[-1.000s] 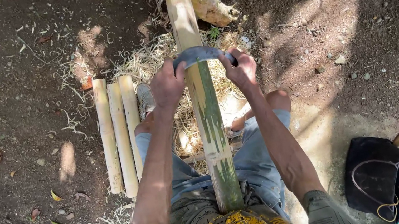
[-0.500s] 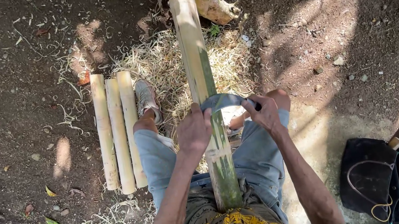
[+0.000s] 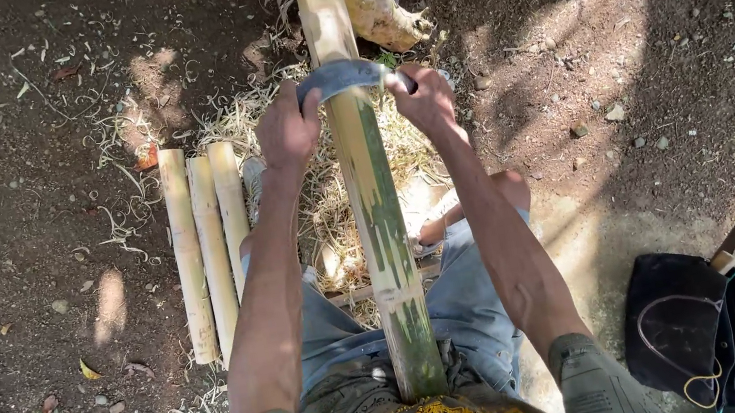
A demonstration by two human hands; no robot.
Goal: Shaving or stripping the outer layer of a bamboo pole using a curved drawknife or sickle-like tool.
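- L hand (image 3: 285, 131) & R hand (image 3: 424, 99): each closed round one end of the curved blade (image 3: 345, 74), so it sits crosswise on the bamboo pole (image 3: 380, 224).
- Pole runs from the lap out between the legs, far end by a pale stump (image 3: 376, 9), so it stays braced.
- Green skin partly scraped off; shavings (image 3: 314, 176) lie beneath.
- Three peeled bamboo lengths (image 3: 208, 241) side by side on the ground at L, apart from the pole.

Bare dark soil (image 3: 1, 127) covers the ground, strewn with small stones, dry leaves and pale shavings (image 3: 132, 145). Sunlight falls in patches, the largest a bright patch (image 3: 596, 33) at far right. A black bag (image 3: 681, 324) lies near right.
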